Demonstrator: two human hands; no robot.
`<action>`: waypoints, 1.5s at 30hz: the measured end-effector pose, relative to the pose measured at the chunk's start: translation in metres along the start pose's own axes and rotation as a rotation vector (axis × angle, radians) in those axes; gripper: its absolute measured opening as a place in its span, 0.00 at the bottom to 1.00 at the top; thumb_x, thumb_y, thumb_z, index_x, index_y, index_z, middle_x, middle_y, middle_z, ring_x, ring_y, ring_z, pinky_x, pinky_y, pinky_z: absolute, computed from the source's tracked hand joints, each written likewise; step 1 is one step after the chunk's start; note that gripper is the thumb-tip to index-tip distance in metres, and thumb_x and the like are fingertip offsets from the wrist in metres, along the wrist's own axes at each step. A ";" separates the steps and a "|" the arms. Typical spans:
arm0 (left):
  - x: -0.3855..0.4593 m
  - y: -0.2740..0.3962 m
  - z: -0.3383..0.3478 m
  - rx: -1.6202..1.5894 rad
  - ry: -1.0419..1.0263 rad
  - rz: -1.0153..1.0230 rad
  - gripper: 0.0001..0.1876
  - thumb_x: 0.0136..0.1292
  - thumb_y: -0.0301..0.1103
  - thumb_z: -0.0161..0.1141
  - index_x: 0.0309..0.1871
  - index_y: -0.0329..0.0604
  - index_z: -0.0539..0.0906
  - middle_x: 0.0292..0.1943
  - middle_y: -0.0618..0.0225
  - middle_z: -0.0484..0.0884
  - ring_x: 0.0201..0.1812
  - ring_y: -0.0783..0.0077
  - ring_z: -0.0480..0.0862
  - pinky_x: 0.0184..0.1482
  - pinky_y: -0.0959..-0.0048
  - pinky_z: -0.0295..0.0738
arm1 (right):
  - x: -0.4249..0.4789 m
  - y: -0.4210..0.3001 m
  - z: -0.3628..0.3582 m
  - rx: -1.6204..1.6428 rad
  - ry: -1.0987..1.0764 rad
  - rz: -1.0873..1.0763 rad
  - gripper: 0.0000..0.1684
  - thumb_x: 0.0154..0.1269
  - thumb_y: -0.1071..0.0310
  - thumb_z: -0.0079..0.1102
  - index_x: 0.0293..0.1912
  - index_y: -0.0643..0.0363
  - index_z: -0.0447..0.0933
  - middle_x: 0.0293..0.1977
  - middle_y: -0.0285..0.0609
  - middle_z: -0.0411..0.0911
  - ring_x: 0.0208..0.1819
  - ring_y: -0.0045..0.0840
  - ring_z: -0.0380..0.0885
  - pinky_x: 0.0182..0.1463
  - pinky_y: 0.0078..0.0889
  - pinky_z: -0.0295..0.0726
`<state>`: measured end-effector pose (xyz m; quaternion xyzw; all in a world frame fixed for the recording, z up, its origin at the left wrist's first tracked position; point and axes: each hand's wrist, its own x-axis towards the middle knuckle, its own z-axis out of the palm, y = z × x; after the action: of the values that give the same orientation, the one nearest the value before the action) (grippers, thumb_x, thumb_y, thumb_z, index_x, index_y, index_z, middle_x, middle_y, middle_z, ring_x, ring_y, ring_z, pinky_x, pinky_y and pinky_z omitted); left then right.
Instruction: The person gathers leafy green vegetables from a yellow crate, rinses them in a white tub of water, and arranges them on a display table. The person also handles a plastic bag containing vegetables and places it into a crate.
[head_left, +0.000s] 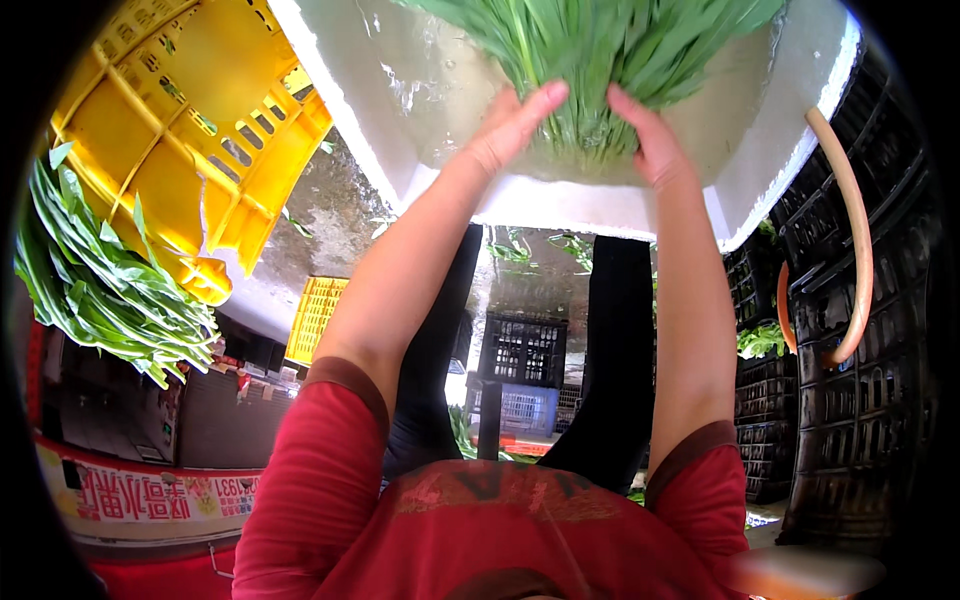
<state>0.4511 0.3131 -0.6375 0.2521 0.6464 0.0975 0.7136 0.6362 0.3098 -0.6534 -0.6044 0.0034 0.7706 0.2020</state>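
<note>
My left hand (517, 124) and my right hand (649, 135) grip a large bunch of long leafy greens (585, 67) from both sides, thumbs towards me. The stem ends dip into cloudy water (442, 90) in a white foam box (570, 206); the leaves spread away from me, past the top of the view. My fingers are partly hidden behind the stems and in the water. Another pile of leafy greens (105, 277) lies at the far left, beside a yellow plastic crate (247, 180).
Black plastic crates (855, 390) are stacked at the right, with a tan hose (859, 225) looping from the box rim. A smaller yellow crate (311, 319), a black crate (523, 349) and a blue crate (517, 409) stand behind. Loose leaves (514, 251) lie on the wet concrete floor.
</note>
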 end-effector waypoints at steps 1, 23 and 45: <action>-0.008 -0.010 0.001 -0.018 -0.102 -0.067 0.46 0.47 0.67 0.53 0.57 0.33 0.67 0.52 0.52 0.71 0.54 0.61 0.70 0.57 0.69 0.62 | -0.007 0.009 0.001 0.119 -0.035 0.087 0.40 0.46 0.56 0.68 0.55 0.66 0.64 0.52 0.45 0.68 0.53 0.29 0.68 0.56 0.29 0.66; 0.077 -0.006 -0.002 0.213 0.292 0.271 0.30 0.50 0.50 0.61 0.51 0.38 0.71 0.38 0.57 0.80 0.40 0.63 0.80 0.44 0.69 0.72 | 0.078 -0.007 0.025 -0.043 0.029 -0.130 0.38 0.53 0.51 0.60 0.60 0.56 0.59 0.55 0.39 0.63 0.58 0.28 0.58 0.59 0.31 0.58; 0.042 -0.006 0.020 0.108 0.226 0.138 0.39 0.39 0.40 0.72 0.54 0.33 0.66 0.47 0.56 0.75 0.46 0.66 0.76 0.49 0.72 0.71 | 0.087 0.052 -0.040 -0.023 -0.249 -0.097 0.29 0.62 0.56 0.50 0.60 0.56 0.60 0.57 0.38 0.62 0.57 0.26 0.62 0.58 0.30 0.63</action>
<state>0.4755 0.3224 -0.6766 0.3217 0.7079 0.1391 0.6132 0.6402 0.2785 -0.7574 -0.5059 -0.0599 0.8290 0.2307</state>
